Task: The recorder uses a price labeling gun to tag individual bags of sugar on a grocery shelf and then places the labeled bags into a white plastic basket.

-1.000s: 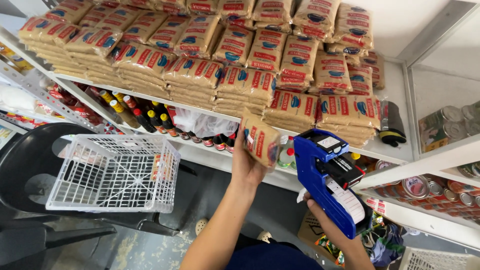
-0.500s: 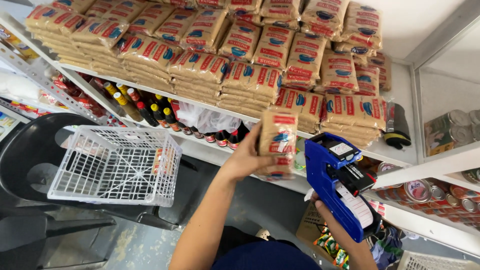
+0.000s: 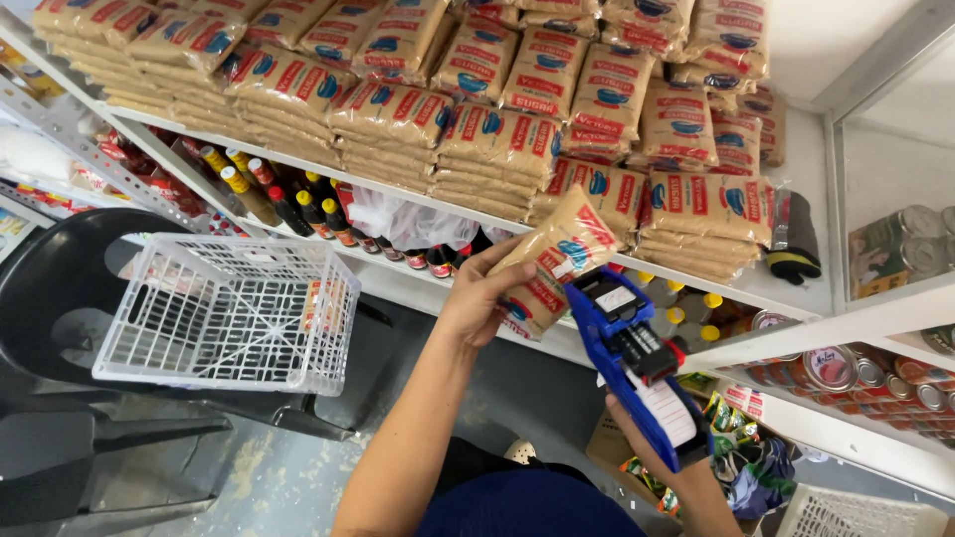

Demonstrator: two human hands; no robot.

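A: Currently, what does each hand hold?

B: The left hand [image 3: 479,303] is closed around a tan noodle packet [image 3: 553,261] with red and blue print, thumb on the near face, fingers wrapped behind it. The packet is raised in front of the front edge of the white shelf [image 3: 766,298], tilted with its top toward the upper right. The right hand [image 3: 647,438] grips the handle of a blue price-label gun [image 3: 637,363]; its fingers are mostly hidden behind the gun body, so how tightly they are curled cannot be told.

A: How do the gun and the packet relate?

B: The gun head touches the lower right face of the packet. A small white label sits on the packet just above the gun head.

A: What surrounds them?

B: Stacked packets [image 3: 497,99] of the same kind fill the shelf. Dark sauce bottles [image 3: 298,204] with red and yellow caps lie on the tier below. A white wire basket [image 3: 234,313] rests on a black plastic chair [image 3: 60,328] at the left. Cans [image 3: 826,368] occupy the lower right shelf edge.
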